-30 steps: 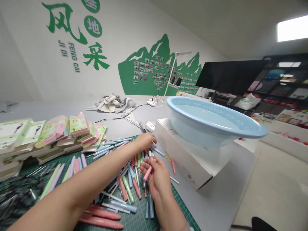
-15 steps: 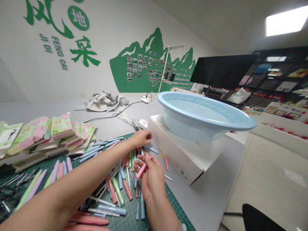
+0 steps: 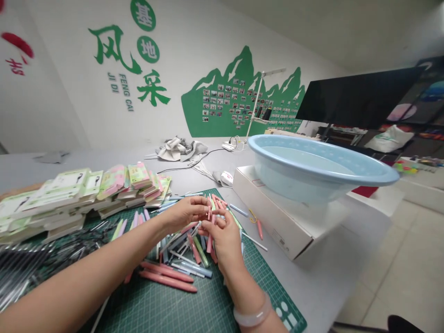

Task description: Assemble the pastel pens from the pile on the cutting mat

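Observation:
Over the pile of coloured pen parts (image 3: 194, 249), my hands meet with fingertips close together. My right hand (image 3: 227, 238) has its fingers curled round a pink pen barrel (image 3: 209, 244), which points down toward the mat. My left hand (image 3: 189, 213) pinches a small pinkish piece (image 3: 209, 214) at the barrel's upper end; its exact kind is too small to make out. Two long coral pens (image 3: 169, 280) lie on the green cutting mat (image 3: 166, 310) in front of my left forearm. Blue, green and white sticks lie around and under both hands.
A blue basin (image 3: 287, 175) with water stands on a white box (image 3: 270, 212) at the right. Stacked cartons (image 3: 79, 185) occupy the left. Dark clips and metallic rods (image 3: 21, 268) lie near left. Grey cloth (image 3: 178, 149) and a cable (image 3: 197, 163) are at the back.
My left hand has come back from the far side of the pile to the pink barrel in my right hand, and now pinches a small piece there. The camera view has shifted.

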A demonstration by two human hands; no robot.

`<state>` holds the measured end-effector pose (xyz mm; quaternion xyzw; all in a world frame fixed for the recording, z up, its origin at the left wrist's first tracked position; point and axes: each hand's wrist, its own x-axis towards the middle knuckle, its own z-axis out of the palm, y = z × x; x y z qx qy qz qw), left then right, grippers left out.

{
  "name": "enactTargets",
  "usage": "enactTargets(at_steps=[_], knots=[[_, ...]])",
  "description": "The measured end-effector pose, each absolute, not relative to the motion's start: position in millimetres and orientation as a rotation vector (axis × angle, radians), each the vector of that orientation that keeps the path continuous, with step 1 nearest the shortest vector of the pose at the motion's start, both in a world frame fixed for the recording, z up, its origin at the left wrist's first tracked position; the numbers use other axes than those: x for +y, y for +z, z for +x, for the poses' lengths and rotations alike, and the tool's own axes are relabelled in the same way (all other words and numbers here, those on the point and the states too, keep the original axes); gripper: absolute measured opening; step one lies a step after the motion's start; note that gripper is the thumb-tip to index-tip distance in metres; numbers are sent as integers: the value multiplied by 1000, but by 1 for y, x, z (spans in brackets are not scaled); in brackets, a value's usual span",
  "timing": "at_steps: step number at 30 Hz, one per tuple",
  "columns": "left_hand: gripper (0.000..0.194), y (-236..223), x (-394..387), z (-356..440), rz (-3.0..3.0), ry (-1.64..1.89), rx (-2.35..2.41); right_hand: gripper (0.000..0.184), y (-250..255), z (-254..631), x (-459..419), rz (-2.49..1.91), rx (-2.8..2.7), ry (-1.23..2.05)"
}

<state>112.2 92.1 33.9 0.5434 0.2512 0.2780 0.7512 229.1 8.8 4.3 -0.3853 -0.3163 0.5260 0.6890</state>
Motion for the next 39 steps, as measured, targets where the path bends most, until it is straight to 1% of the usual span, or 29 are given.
enactTargets(at_steps=[7, 12, 19, 25, 29, 32, 36, 39], knots=[[19, 22, 72, 84, 1123, 663, 601, 40, 3, 212, 1, -894, -846, 1232], [22, 17, 67, 80, 1084, 686, 654, 45, -4, 208, 2, -896, -893, 1228], [24, 10, 59, 81, 941, 656, 684, 47, -13, 206, 3, -896, -948, 1242], [18, 5, 48, 78, 769, 609, 672, 44, -9, 202, 0, -862, -995, 1320], [15, 10, 46, 57, 775, 726, 707, 44, -8, 200, -1, -890, -961, 1404], [18, 17, 47, 28, 872, 741, 856, 39, -11, 198, -2, -999, -1006, 1442], [13, 23, 46, -12, 1152, 585, 1037, 26, -16, 191, -6, -1100, -1175, 1422], [14, 23, 43, -30, 1270, 495, 1131, 16, -18, 186, -9, -1142, -1247, 1400]])
